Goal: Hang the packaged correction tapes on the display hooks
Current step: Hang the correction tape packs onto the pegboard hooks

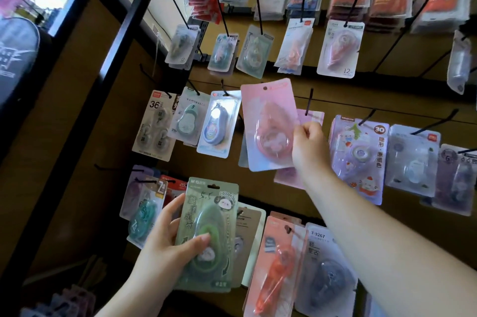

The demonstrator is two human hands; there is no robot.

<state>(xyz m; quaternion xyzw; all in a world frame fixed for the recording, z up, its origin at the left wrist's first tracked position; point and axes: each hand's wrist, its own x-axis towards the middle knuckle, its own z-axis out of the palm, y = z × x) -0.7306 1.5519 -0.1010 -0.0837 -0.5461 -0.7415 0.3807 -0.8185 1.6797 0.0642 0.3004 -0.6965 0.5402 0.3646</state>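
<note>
Fingers [311, 128] of the right hand [308, 148] are pinching the pink pack [268, 125] by its right edge, centre frame, card standing nearly upright. Its hang hole [265, 88] is sitting left of the black hook [309, 101], which is poking out just above those fingers. Left hand [167, 247] is gripping the green pack [206, 234], lower left, farther off.

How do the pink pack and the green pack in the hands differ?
The pink pack is up at the middle row; the green pack is low, by the bottom row. The right hand pinches the pink pack's right edge; the left hand wraps the green pack, thumb across its front. Both are off the hooks.
</note>
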